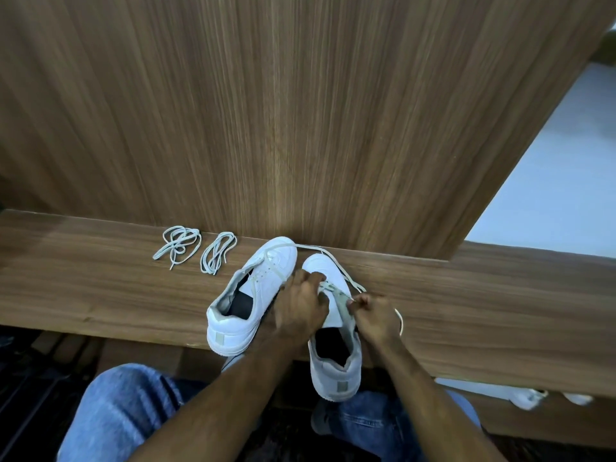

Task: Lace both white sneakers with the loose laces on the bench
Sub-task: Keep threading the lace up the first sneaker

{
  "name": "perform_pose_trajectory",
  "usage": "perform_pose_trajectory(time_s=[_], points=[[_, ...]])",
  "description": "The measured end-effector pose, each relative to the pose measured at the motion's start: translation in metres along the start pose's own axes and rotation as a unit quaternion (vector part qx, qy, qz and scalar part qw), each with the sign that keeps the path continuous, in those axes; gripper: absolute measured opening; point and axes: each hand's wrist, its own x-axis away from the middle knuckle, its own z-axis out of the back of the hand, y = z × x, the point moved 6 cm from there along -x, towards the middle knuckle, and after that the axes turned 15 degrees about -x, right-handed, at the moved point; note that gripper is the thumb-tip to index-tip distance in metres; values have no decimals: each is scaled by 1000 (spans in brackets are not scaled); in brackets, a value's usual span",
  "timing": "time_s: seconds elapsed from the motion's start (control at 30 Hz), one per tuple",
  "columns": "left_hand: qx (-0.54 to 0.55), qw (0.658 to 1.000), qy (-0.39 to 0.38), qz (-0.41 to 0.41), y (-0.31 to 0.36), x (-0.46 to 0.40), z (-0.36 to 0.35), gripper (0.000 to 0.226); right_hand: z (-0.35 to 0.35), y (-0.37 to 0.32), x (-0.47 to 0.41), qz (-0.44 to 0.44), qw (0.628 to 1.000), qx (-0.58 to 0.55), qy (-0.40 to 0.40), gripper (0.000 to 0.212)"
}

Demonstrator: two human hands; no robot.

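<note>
Between the hands (336, 308), left (301, 308) gripping the sneaker (333, 328), right (373, 316) pinching its lace (343, 300), a hard tug could drag it off the surface (100, 288).

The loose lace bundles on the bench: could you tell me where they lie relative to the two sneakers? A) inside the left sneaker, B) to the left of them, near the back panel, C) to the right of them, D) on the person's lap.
B: two loose lace bundles lie on the bench left of the left sneaker, close to the upright wooden panel.
</note>
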Motion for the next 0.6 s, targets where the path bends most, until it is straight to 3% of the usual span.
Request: perform_pose_trajectory(time_s=[0.13,0.23,0.3,0.37,0.43,0.5,0.6], points=[[-183,977,-32,-108,16,-18,-9,35,-2,-4,6,33,998,54,10,19],[-209,970,-17,-127,21,-23,-6,24,-2,-5,8,36,997,68,8,20],[-156,985,-9,-78,17,-25,-3,22,-3,0,7,20,998,59,9,20],[3,996,-19,86,-8,-28,-4,25,-3,0,7,18,998,58,15,19],[172,956,-40,236,-33,-23,-13,23,-2,1,7,18,998,61,22,18],[222,943,-54,243,-38,-24,-19,18,-4,0,9,16,998,58,18,17],[187,974,-45,122,-24,-32,-10,25,-5,1,7,18,998,61,13,17]])
